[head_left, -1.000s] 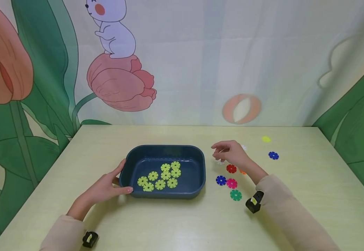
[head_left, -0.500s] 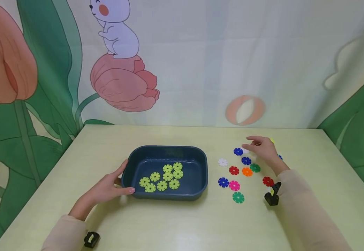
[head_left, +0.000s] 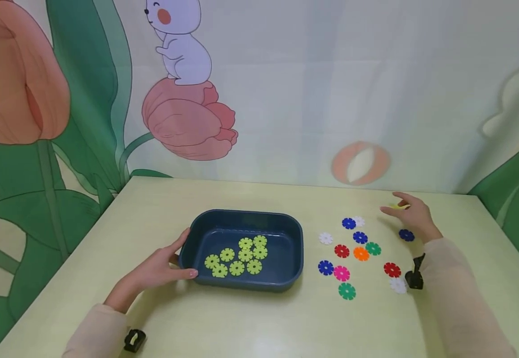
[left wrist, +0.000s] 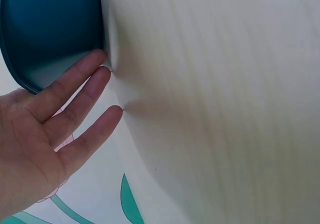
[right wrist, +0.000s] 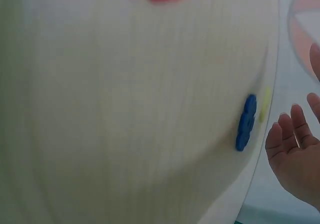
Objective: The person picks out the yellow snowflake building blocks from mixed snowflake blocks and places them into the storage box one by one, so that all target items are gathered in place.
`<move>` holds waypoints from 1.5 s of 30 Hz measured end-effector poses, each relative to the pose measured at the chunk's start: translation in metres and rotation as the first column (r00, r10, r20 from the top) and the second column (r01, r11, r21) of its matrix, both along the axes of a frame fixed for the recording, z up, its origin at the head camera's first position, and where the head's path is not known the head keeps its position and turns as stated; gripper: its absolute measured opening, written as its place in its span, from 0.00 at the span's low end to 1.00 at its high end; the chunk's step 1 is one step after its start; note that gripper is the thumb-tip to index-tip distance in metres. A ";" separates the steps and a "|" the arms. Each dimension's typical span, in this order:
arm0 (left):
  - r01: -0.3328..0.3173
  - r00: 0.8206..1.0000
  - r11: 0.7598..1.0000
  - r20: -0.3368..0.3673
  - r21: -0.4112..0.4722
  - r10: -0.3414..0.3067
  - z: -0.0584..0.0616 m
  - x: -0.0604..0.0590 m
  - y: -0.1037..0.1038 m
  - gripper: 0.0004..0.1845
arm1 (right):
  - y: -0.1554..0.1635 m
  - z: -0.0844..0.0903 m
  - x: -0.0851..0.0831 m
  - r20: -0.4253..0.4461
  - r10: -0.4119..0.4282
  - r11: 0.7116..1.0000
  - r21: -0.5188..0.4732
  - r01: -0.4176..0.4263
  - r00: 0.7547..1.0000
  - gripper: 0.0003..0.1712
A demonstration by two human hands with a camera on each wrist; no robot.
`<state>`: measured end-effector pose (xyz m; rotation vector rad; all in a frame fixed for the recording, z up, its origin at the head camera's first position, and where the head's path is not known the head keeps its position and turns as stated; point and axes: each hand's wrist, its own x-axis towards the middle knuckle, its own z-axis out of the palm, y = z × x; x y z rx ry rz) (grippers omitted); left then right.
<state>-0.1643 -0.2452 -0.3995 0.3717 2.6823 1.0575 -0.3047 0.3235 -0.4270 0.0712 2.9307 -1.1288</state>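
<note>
My left hand (head_left: 158, 266) rests at the left end of a dark blue rectangular basin (head_left: 293, 278), thumb along the near rim. In the left wrist view its fingers (left wrist: 87, 91) are straight, with tips low beside the basin wall. Several yellow-green notched plastic discs (head_left: 254, 267) lie inside. At the far right my right hand (head_left: 413, 215) hovers with thumb and fingers spread around a yellow disc (head_left: 398, 206). The right wrist view shows that yellow disc (right wrist: 265, 105) flat on the table, just beyond a blue disc (right wrist: 246, 123), with the fingers apart from it.
Between basin and right hand lie loose discs, among them white (head_left: 325, 238), red (head_left: 342, 251), orange (head_left: 361, 253), pink (head_left: 342, 273) and green (head_left: 347, 291). Another red one (head_left: 392, 270) lies close to the right wrist camera (head_left: 414, 278). A printed curtain (head_left: 277, 99) hangs behind the table.
My right hand has moved rightward from beside the basin, past the white disc, to the yellow disc. The left hand has stayed at the basin. The whole head view has shifted slightly.
</note>
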 end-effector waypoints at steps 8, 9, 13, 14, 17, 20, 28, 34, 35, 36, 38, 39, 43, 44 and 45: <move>0.001 1.000 1.000 0.016 -0.013 0.000 0.001 -0.001 0.004 0.53 | 0.023 -0.007 -0.004 0.058 0.020 0.997 0.077 -0.024 0.998 0.48; -0.002 1.000 1.000 0.017 -0.015 0.002 0.001 0.000 0.004 0.53 | 0.025 -0.009 -0.006 0.071 0.016 0.996 0.081 -0.022 0.997 0.48; -0.009 1.000 1.000 0.021 -0.014 0.009 0.001 0.000 0.001 0.53 | 0.031 -0.014 -0.016 0.117 0.032 0.991 0.125 -0.047 0.993 0.44; -0.010 1.000 1.000 0.021 -0.013 0.011 0.001 -0.001 0.000 0.53 | 0.032 -0.015 -0.018 0.125 0.036 0.990 0.132 -0.053 0.991 0.43; -0.014 1.000 1.000 0.019 -0.017 0.014 0.000 0.000 -0.001 0.54 | 0.032 -0.015 -0.022 0.145 0.042 0.985 0.158 -0.065 0.989 0.39; -0.013 1.000 1.000 0.016 -0.025 0.013 0.001 0.000 -0.002 0.53 | 0.033 -0.016 -0.023 0.143 0.026 0.987 0.155 -0.048 0.989 0.35; -0.002 1.000 1.000 0.013 -0.017 0.003 0.003 0.000 -0.001 0.53 | 0.032 -0.019 -0.023 0.097 -0.038 0.995 0.095 0.028 0.995 0.27; -0.012 1.000 1.000 0.019 -0.022 0.012 0.002 0.000 0.001 0.53 | 0.029 -0.015 -0.017 0.076 -0.099 0.992 0.081 0.093 0.992 0.23; -0.012 1.000 1.000 0.020 -0.020 0.012 0.002 -0.001 0.001 0.53 | 0.029 -0.014 -0.015 0.074 -0.100 0.993 0.074 0.094 0.992 0.23; -0.012 1.000 1.000 0.021 -0.018 0.012 0.001 -0.001 0.002 0.53 | 0.029 -0.012 -0.013 0.073 -0.099 0.993 0.065 0.094 0.992 0.24; -0.005 1.000 1.000 0.021 -0.011 0.005 0.001 -0.001 0.002 0.54 | 0.029 -0.009 -0.009 0.073 -0.085 0.996 0.042 0.082 0.994 0.24; -0.005 1.000 1.000 0.023 -0.008 0.005 0.001 -0.002 0.002 0.54 | 0.029 -0.006 -0.007 0.072 -0.075 0.997 0.029 0.073 0.995 0.24; -0.016 0.999 1.000 0.031 -0.009 0.016 -0.001 -0.001 0.001 0.54 | 0.023 -0.001 -0.002 0.060 -0.045 0.999 -0.003 0.046 0.997 0.25; -0.022 0.999 1.000 0.031 -0.016 0.022 -0.001 -0.001 0.000 0.54 | 0.022 -0.002 -0.003 0.054 -0.049 0.999 -0.011 0.050 0.997 0.25; -0.026 0.999 0.999 0.031 -0.023 0.027 0.000 -0.001 0.000 0.54 | 0.022 -0.004 -0.004 0.050 -0.046 0.999 -0.019 0.047 0.998 0.26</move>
